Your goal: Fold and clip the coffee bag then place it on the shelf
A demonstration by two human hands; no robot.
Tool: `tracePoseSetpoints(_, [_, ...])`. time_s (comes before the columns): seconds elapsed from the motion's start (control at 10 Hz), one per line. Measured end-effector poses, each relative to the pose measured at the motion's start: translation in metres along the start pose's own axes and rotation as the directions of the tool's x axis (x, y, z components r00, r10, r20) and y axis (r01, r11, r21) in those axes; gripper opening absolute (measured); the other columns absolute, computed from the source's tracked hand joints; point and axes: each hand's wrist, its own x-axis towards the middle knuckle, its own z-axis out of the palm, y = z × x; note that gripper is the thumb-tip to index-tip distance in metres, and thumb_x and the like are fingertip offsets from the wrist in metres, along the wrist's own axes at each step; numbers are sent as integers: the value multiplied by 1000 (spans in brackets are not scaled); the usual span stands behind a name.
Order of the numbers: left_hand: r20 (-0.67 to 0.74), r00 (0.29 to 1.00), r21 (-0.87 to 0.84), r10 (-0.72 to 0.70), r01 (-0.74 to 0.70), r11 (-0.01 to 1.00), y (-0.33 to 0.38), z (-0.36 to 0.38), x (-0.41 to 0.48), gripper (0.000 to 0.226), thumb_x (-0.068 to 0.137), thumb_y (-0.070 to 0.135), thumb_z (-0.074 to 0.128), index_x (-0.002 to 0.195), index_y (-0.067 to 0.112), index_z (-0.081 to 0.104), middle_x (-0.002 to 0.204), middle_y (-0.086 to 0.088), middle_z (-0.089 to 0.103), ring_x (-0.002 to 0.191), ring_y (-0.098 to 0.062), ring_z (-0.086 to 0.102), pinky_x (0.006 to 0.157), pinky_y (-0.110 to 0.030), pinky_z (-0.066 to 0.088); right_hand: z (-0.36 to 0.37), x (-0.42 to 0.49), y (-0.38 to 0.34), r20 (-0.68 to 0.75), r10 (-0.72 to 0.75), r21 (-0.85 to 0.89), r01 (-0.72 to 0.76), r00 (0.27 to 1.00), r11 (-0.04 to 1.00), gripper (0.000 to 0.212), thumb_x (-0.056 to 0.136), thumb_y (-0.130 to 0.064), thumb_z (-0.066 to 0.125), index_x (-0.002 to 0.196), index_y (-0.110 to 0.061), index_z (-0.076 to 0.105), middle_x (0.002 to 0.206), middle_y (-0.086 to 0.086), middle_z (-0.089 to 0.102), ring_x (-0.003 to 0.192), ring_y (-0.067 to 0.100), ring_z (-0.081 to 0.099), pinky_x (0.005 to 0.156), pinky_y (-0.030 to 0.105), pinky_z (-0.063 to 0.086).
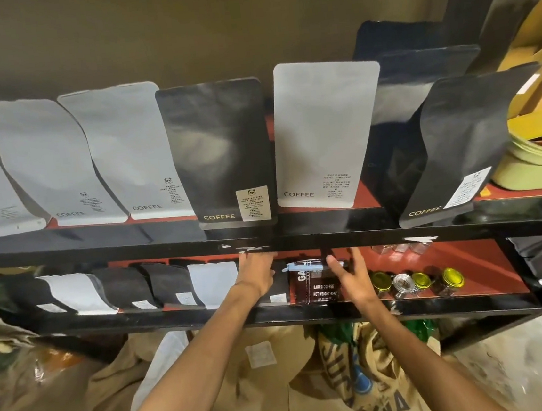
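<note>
A dark brown coffee bag (pixel 311 288) printed "BAKED COFFEE" stands on the lower shelf (pixel 341 315), its top folded over and held by a pale blue clip (pixel 302 266). My left hand (pixel 256 273) reaches in just left of the bag, fingers against the bags beside it; whether it touches the brown bag I cannot tell. Just right of the bag, my right hand (pixel 350 275) has its fingers spread and holds nothing.
White and black coffee bags line the upper shelf (pixel 166 241) and the left of the lower shelf. Small jars with gold lids (pixel 418 282) stand right of the brown bag. Burlap sacks (pixel 374 378) lie on the floor below. Yellow-green bags (pixel 539 157) sit upper right.
</note>
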Motion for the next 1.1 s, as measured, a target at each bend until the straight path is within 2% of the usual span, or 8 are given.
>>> tracePoseSetpoints(0.1, [29, 999, 83, 29, -31, 996, -3, 1, -3, 47, 93, 18, 66, 138, 21, 52, 142, -4, 59, 135, -29, 48, 119, -48, 29, 5, -10, 7, 35, 202, 356, -201, 979, 913, 74, 94, -42, 58, 154, -38, 13, 158, 13, 32, 139, 34, 38, 111, 51, 32])
tracePoseSetpoints(0.2, [49, 998, 120, 42, -47, 992, -2, 3, -6, 52, 93, 19, 65, 142, 22, 46, 146, -4, 53, 139, -28, 43, 121, -46, 22, 13, -13, 12, 87, 278, 439, -288, 956, 851, 69, 98, -41, 51, 154, -40, 11, 159, 14, 30, 142, 35, 33, 116, 57, 25])
tracePoseSetpoints(0.5, [10, 998, 149, 62, -63, 987, -1, 5, -6, 53, 93, 21, 63, 142, 26, 44, 148, 0, 51, 138, -26, 43, 119, -39, 27, 16, -10, 13, 142, 299, 461, -331, 944, 824, 68, 99, -38, 49, 155, -40, 9, 159, 12, 29, 144, 34, 30, 116, 50, 24])
tracePoseSetpoints(0.6, [-4, 998, 142, 64, -63, 988, -2, 6, -5, 56, 92, 22, 64, 143, 25, 42, 150, 0, 48, 139, -28, 40, 120, -40, 28, 14, -8, 13, 151, 281, 440, -319, 948, 839, 70, 99, -39, 48, 154, -40, 5, 161, 11, 25, 146, 33, 27, 119, 51, 21])
tracePoseSetpoints(0.8, [-84, 995, 170, 59, -44, 984, 0, 10, -20, 80, 87, 31, 70, 152, 25, 24, 159, -9, 27, 149, -34, 18, 124, -50, 13, 3, -14, 5, 134, 229, 234, -256, 964, 938, 81, 92, -51, 55, 154, -41, 3, 161, 11, 26, 143, 36, 31, 116, 60, 24])
tracePoseSetpoints(0.9, [-110, 990, 218, 84, -59, 974, 6, 8, -33, 86, 84, 32, 71, 153, 22, 21, 159, -14, 25, 150, -34, 15, 125, -51, 7, -7, -24, -1, 177, 138, 146, -164, 975, 976, 84, 92, -48, 58, 154, -39, 3, 163, 8, 21, 145, 33, 28, 118, 56, 24])
tracePoseSetpoints(1.0, [-137, 986, 217, 91, -60, 974, 16, 4, -54, 88, 83, 32, 70, 154, 21, 19, 160, -16, 23, 150, -36, 13, 125, -52, 5, -19, -37, -5, 175, -60, -121, 82, 983, 989, 84, 91, -46, 61, 155, -31, 9, 163, 5, 21, 148, 29, 22, 119, 49, 22])
tracePoseSetpoints(1.1, [-126, 989, 252, 73, -39, 967, 30, -1, -81, 88, 88, 40, 65, 156, 24, 13, 165, -15, 11, 152, -37, 3, 123, -53, -1, -36, -56, -7, 171, -255, -683, 301, 952, 666, 84, 88, -63, 51, 155, -35, 9, 165, 3, 12, 152, 28, 5, 120, 51, 9])
